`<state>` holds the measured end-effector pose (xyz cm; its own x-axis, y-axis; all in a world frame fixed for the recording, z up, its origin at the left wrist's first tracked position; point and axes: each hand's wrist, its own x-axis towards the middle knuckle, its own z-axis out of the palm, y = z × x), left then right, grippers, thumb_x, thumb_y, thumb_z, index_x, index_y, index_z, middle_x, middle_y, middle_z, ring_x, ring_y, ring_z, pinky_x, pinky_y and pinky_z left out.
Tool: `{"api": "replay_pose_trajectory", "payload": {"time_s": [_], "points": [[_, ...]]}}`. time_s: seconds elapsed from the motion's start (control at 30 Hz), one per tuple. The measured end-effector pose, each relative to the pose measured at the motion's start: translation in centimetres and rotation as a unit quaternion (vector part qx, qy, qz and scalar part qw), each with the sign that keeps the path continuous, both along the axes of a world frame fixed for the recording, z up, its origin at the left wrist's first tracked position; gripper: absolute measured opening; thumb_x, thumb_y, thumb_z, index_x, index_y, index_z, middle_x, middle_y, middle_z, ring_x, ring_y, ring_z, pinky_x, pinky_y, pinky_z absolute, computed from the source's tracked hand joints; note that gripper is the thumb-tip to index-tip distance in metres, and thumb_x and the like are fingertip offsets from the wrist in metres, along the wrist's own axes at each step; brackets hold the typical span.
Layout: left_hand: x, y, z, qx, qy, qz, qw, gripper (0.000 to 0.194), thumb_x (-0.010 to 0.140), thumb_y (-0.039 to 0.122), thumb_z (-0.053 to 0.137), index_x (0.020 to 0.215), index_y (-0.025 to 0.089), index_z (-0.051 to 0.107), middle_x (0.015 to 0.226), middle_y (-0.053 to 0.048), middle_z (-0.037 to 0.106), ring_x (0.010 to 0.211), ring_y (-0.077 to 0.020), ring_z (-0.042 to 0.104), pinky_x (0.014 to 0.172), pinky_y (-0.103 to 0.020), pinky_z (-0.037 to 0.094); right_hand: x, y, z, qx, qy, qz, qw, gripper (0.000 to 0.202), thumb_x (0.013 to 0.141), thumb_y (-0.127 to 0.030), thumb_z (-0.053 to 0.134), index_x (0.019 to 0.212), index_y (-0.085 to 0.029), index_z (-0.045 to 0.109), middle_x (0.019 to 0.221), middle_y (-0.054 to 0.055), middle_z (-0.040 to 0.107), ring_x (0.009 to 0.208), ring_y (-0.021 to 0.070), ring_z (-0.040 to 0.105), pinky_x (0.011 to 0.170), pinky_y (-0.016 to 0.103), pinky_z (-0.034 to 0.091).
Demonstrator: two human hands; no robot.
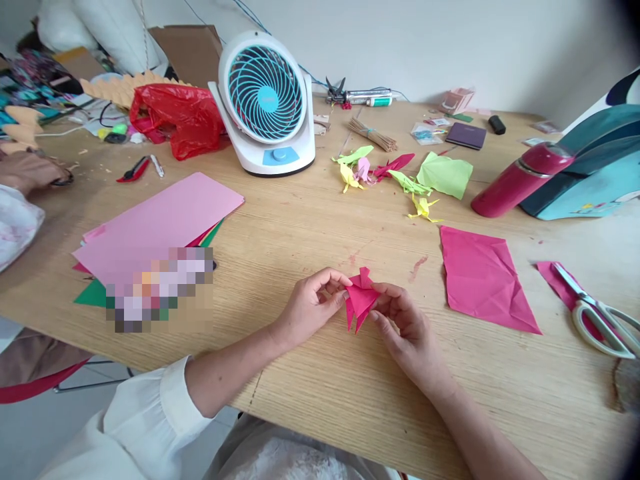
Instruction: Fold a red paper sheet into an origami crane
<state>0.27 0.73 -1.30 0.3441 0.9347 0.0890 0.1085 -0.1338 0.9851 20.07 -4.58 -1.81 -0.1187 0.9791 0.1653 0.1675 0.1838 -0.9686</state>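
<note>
A folded pink-red paper figure (361, 297) with pointed flaps is held above the wooden table, between my two hands. The fingers of my left hand (316, 301) pinch its left side. My right hand (404, 325) pinches the right side between thumb and fingers. To the right lies a creased pink-red paper sheet (487, 280). White-handled scissors (595, 310) rest on a pink paper strip at the far right. Several folded paper figures, among them a yellow one (423, 207), lie farther back beside a crumpled light green sheet (445, 175).
Coloured paper sheets (170, 220) lie left on the table (300, 233). Behind stand a white fan (267, 100) and a red plastic bag (177, 120). A red bottle (523, 179) leans by a teal bag (583, 173). Another person's hand (33, 167) shows at the left edge.
</note>
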Motion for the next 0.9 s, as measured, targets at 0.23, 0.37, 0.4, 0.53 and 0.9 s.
{"api": "replay_pose_trajectory", "payload": {"time_s": [0.23, 0.37, 0.4, 0.53, 0.9], "points": [[-0.02, -0.04, 0.38, -0.001, -0.002, 0.002, 1.000, 0.014, 0.092, 0.030, 0.064, 0.096, 0.016, 0.064, 0.085, -0.002, 0.067, 0.076, -0.0121, 0.062, 0.068, -0.021, 0.048, -0.07, -0.04, 0.36, -0.010, 0.015, 0.000, 1.000, 0.028, 0.098, -0.037, 0.058, 0.126, -0.029, 0.056, 0.089, 0.002, 0.062, 0.088, 0.0186, 0.061, 0.080, 0.033, 0.052], [0.01, -0.04, 0.27, 0.026, 0.022, -0.003, 0.999, 0.010, 0.093, 0.027, 0.062, 0.093, 0.017, 0.064, 0.082, 0.000, 0.065, 0.073, -0.0109, 0.060, 0.066, -0.020, 0.047, -0.34, 0.27, 0.22, -0.014, 0.043, -0.017, 0.999, 0.025, 0.097, -0.037, 0.061, 0.120, -0.028, 0.058, 0.088, 0.002, 0.064, 0.085, 0.0176, 0.063, 0.072, 0.029, 0.052], [0.04, -0.04, 0.28, 0.040, 0.030, -0.006, 0.999, 0.009, 0.093, 0.025, 0.062, 0.092, 0.017, 0.063, 0.083, -0.001, 0.065, 0.073, -0.0107, 0.059, 0.066, -0.020, 0.047, -0.38, 0.34, 0.13, -0.016, 0.047, -0.021, 0.999, 0.025, 0.096, -0.037, 0.062, 0.119, -0.028, 0.059, 0.089, 0.002, 0.065, 0.085, 0.0176, 0.063, 0.071, 0.029, 0.053], [0.16, -0.09, 0.49, 0.107, 0.061, -0.018, 0.992, 0.002, 0.089, 0.015, 0.061, 0.088, 0.017, 0.063, 0.090, -0.002, 0.064, 0.080, -0.0111, 0.061, 0.067, -0.019, 0.047, -0.29, 0.34, -0.29, -0.029, 0.040, -0.041, 0.998, 0.023, 0.095, -0.034, 0.063, 0.116, -0.027, 0.059, 0.096, 0.003, 0.067, 0.084, 0.0170, 0.065, 0.072, 0.029, 0.053], [0.30, -0.29, 0.55, 0.129, 0.068, -0.003, 0.989, 0.031, 0.079, 0.003, 0.061, 0.105, 0.020, 0.062, 0.100, -0.001, 0.068, 0.079, -0.0094, 0.062, 0.064, -0.017, 0.048, -0.32, -0.30, 0.22, 0.020, -0.050, -0.035, 0.998, 0.021, 0.096, -0.026, 0.060, 0.117, -0.028, 0.057, 0.088, -0.001, 0.062, 0.078, 0.0137, 0.060, 0.074, 0.028, 0.050]]}}
